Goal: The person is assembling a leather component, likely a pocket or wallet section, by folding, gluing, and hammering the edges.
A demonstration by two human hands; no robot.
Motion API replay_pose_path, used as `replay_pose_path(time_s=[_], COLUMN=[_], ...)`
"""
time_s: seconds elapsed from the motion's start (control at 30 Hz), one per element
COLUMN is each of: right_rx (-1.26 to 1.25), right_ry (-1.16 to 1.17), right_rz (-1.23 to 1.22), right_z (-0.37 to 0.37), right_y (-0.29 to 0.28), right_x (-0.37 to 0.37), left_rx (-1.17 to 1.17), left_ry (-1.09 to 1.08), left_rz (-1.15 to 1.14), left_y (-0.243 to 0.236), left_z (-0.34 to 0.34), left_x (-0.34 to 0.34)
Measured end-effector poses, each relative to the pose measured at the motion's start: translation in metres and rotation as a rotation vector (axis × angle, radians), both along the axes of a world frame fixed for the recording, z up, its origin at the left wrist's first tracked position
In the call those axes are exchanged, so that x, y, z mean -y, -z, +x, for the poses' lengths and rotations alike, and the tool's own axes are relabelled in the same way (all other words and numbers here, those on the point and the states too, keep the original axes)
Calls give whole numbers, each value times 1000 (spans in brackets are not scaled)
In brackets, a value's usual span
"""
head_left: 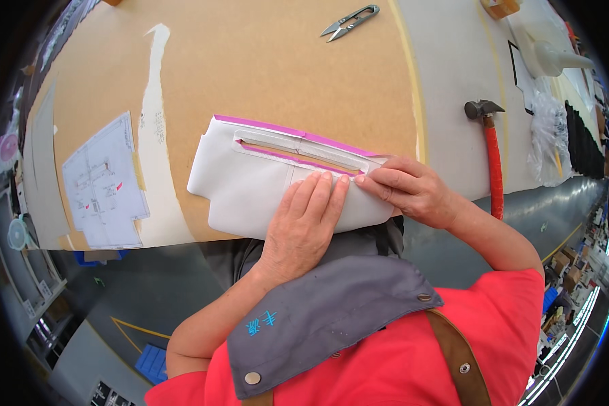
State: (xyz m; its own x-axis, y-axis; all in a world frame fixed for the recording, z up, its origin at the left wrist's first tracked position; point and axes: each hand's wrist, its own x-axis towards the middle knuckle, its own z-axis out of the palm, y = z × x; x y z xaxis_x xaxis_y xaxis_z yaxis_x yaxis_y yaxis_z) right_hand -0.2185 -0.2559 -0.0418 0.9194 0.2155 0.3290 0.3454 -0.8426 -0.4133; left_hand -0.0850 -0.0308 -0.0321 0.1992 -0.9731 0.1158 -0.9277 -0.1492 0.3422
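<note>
Tabletop [264, 61] of brown board fills most of what I see, with a pale strip running down it and a grey band along its far side. Next in size, the white leather panel [250, 183] lies flat at the near edge of the board, a long slot cut through it and pink-purple edging along its top and around the slot. I have my left hand [303, 227] pressed palm-down on the panel's lower right part, fingers straight and close together, gripping nothing. My right hand [409, 189] rests at the panel's right end, fingers curled with thumb and forefinger pinching the edge beside the slot. To the left lies a printed sheet [105, 183]. A red-handled hammer [492, 152] lies well to the right, and small thread snips [350, 21] sit far up the board.
</note>
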Motion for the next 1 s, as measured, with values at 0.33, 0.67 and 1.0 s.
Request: replay_pose_path(time_s=[0.33,0.67,1.0], right_rx=[-17,-60,21], right_ry=[41,111,78], right_rz=[4,229,-14], right_z=[-3,-7,-4], right_y=[-1,2,9], right_x=[-3,-3,-8], left_rx=[23,-100,-59], left_ry=[-11,-45,-119], left_rz=[10,-54,-57], left_y=[-4,-4,-11], left_z=[-1,-1,12], left_x=[0,-3,-6])
